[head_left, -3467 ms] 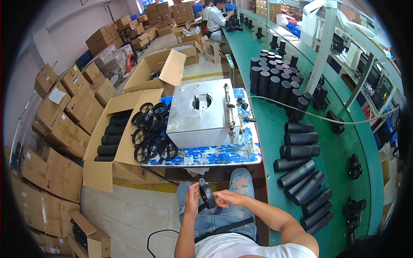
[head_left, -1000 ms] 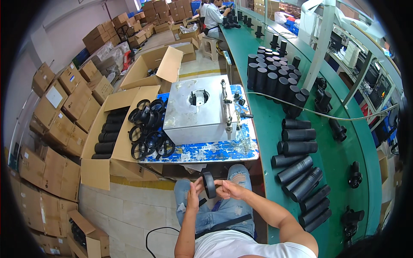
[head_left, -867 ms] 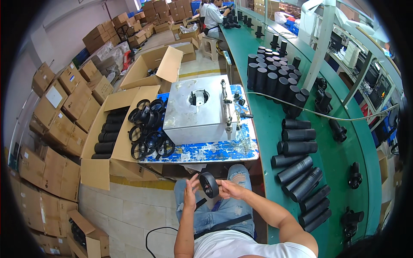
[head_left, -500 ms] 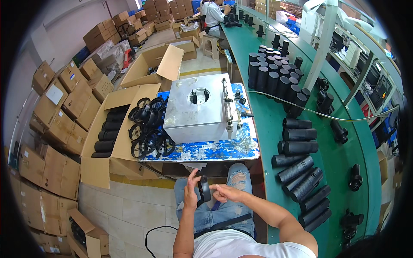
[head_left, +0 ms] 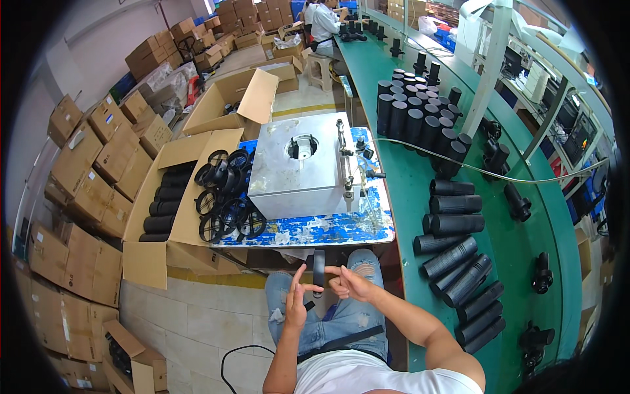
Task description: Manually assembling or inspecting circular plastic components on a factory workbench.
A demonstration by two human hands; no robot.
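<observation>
A round black plastic ring part (head_left: 319, 268) is held upright, edge-on, above my lap. The fingers of my left hand (head_left: 297, 303) grip its near left side, thumb and forefinger spread against it. From the right, my right hand (head_left: 348, 284) reaches in with its forefinger stretched onto the ring and its other fingers curled. Whether that forefinger passes inside the ring is hidden. Beyond my hands, similar black spoked rings (head_left: 220, 197) lie heaped on the blue worktable (head_left: 295, 230). Beside them stands a metal box fixture (head_left: 282, 180) with a round opening and a clamp.
At right, a green bench (head_left: 407, 289) carries lying black cylinders (head_left: 456, 223), standing cylinders (head_left: 415, 121) and black assemblies (head_left: 542, 272). An open carton (head_left: 147, 259) of black tubes stands at left, near stacked cartons (head_left: 85, 256). A co-worker (head_left: 325, 26) sits far ahead. A hose (head_left: 512, 178) crosses the bench.
The ring has moved slightly up and right and turned edge-on. My left fingers have shifted lower along it, and my right forefinger now meets it.
</observation>
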